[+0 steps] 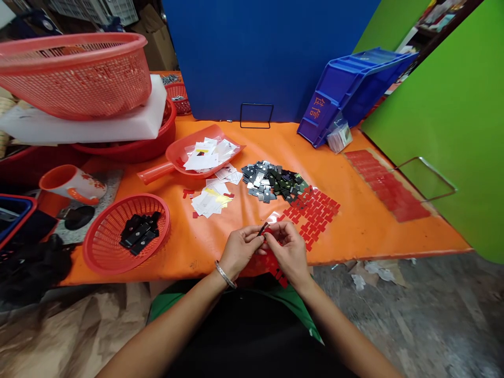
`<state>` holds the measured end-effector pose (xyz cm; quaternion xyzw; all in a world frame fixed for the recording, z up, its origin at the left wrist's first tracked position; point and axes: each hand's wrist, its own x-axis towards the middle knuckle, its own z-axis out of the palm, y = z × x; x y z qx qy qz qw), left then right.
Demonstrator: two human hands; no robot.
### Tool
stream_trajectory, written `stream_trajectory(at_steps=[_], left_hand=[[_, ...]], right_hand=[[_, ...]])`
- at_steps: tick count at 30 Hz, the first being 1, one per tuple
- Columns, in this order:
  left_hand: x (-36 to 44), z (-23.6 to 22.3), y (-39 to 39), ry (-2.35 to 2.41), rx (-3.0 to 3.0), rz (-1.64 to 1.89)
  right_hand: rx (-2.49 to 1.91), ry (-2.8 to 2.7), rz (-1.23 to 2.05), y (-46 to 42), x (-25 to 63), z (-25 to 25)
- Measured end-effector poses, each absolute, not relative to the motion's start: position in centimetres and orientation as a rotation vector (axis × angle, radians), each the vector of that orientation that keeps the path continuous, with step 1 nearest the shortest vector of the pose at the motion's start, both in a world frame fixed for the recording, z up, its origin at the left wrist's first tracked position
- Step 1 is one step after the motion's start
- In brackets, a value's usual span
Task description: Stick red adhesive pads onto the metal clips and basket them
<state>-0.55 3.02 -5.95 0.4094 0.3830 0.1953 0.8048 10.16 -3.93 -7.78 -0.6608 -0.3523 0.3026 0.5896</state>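
A small dark flat piece [263, 229] is pinched in the fingertips of my left hand [241, 251], which wears a silver bangle at the wrist. My right hand [290, 251] is closed at the same piece, thumb and forefinger pressed against it. Some red shows between the fingertips; its exact shape is hidden. Beneath and beside my hands lies a sheet of red T-shaped cut-outs [317, 214], running down to the table's near edge. Just beyond it is a pile of small dark metal plates [271, 181].
Left of my hands, a red basket [126, 268] holds black pieces [139, 232]. White paper slips [210, 202] lie near a red scoop [157, 172] full of papers. A mug [73, 184] and stacked baskets [98, 89] stand left; a blue bin [334, 100] leans at back right.
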Motion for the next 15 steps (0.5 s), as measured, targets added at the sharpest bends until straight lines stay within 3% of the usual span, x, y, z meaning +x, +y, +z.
stream_trajectory(at_steps=[15], left_hand=[[-0.4,-5.6,2.8,0.853,0.930,0.509]], right_hand=[[-1.695,-1.013,0.272,-4.1,9.6,-6.3]])
